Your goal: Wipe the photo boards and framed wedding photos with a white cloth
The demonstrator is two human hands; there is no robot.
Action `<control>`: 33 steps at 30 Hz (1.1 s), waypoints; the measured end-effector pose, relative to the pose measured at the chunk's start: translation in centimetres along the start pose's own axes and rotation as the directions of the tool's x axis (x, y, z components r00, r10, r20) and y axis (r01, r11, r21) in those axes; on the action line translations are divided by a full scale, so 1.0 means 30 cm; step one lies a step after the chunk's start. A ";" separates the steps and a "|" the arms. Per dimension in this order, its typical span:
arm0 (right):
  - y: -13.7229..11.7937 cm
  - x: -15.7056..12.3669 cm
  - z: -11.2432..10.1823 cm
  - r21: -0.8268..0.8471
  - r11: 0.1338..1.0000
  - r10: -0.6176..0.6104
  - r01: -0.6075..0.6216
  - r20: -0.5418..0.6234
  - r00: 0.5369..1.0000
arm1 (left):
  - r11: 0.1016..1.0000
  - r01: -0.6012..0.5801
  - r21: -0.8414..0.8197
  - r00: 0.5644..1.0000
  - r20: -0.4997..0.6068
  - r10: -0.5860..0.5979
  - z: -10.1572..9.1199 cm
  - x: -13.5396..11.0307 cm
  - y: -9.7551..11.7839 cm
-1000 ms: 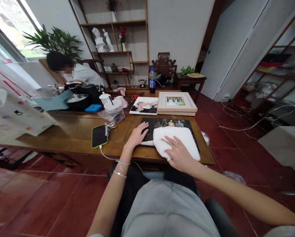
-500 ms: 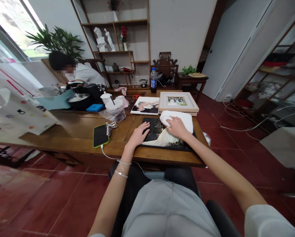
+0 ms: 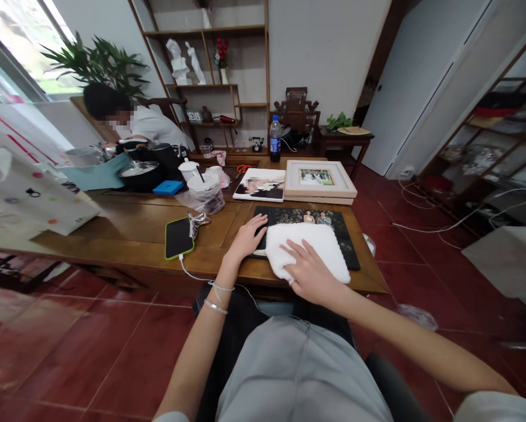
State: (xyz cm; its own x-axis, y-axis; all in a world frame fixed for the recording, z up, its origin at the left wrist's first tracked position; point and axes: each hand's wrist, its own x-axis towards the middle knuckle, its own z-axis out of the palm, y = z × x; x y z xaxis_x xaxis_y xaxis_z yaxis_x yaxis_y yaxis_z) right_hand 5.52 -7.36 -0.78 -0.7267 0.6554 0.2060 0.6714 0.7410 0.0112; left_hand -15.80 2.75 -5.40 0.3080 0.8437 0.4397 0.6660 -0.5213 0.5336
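A dark photo panel [image 3: 344, 234] lies flat at the table's front edge, with two small figures showing near its top. A folded white towel [image 3: 328, 243] covers much of its middle and lower part and reaches the near edge. My right hand [image 3: 306, 272] rests on the towel, fingers spread and pressing down flat. At the panel's left edge lies my left hand [image 3: 247, 235], fingers stretched out and touching the panel. Whatever part of the picture is beneath the towel is hidden.
Behind the panel lie a framed photo [image 3: 350, 184] and a photo print [image 3: 259, 185]. Left of my hands are a phone [image 3: 179, 238] on a cable and a bagged cup [image 3: 203, 190]. A cola bottle [image 3: 275, 140] stands farther back. Another person [image 3: 161, 126] leans over the table's far left.
My right hand has brought the white towel from the panel's upper right down toward me, uncovering the two figures at the top. My left hand stays at the left edge.
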 end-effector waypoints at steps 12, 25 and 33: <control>0.191 0.186 0.032 -0.068 0.988 0.137 -0.141 -0.053 0.989 | 1.000 -0.013 -0.018 1.000 -0.013 0.013 0.010 -0.002 -0.010; 0.232 0.319 0.027 -0.146 0.966 0.212 -0.213 -0.021 0.977 | 1.000 0.001 -0.006 1.000 -0.029 -0.001 0.006 -0.004 0.007; -0.004 0.130 0.006 -0.099 0.995 0.004 -0.004 -0.001 1.000 | 0.999 -0.022 -0.031 1.000 0.010 0.023 0.000 0.000 -0.002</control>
State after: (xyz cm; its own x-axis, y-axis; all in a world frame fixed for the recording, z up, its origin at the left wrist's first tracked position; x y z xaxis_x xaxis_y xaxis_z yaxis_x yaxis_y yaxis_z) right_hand 2.59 -4.86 -0.16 -0.7241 0.6578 0.2071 0.6851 0.7205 0.1069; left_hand -15.84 2.78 -5.43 0.3297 0.8328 0.4446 0.6374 -0.5438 0.5459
